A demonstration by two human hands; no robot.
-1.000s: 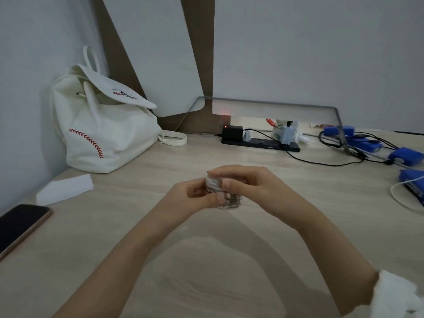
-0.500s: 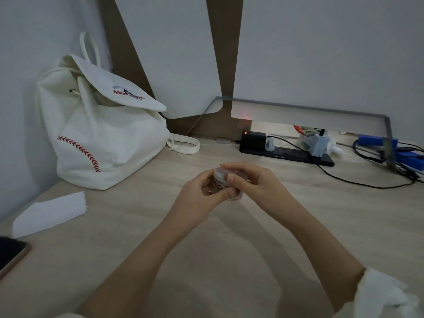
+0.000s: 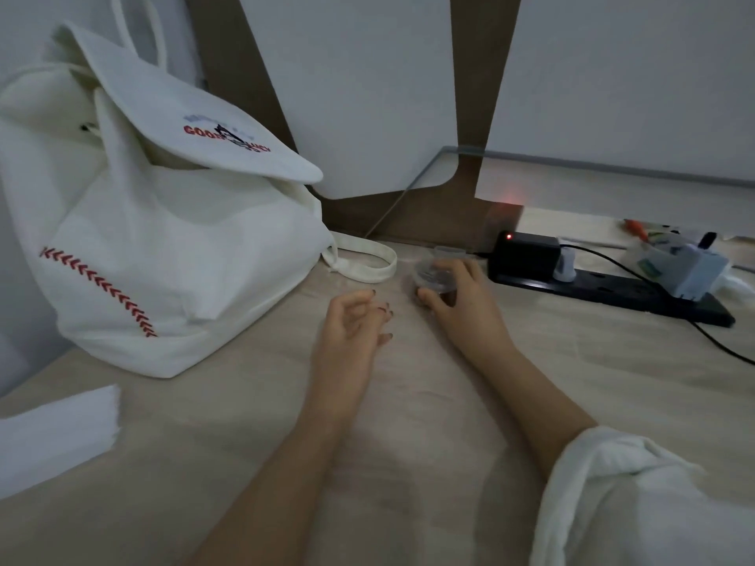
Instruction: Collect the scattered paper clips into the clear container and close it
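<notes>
The small clear container (image 3: 434, 276) with its lid on stands on the wooden desk (image 3: 408, 422), far from me, between the bag strap and the power strip. Dark paper clips show through its wall. My right hand (image 3: 457, 298) grips it from the right side, thumb in front and fingers round the back. My left hand (image 3: 352, 322) hovers a little to the left of the container, fingers loosely curled, holding nothing. I see no loose clips on the desk.
A white canvas backpack (image 3: 155, 239) with red stitching stands at the left, its strap (image 3: 363, 255) lying near the container. A black power strip (image 3: 604, 281) with plugs and a cable runs along the right. White folded paper (image 3: 53, 435) lies at the lower left.
Both hands held the container in the air near me. Now my right hand has carried it forward down to the desk, and my left hand has let go.
</notes>
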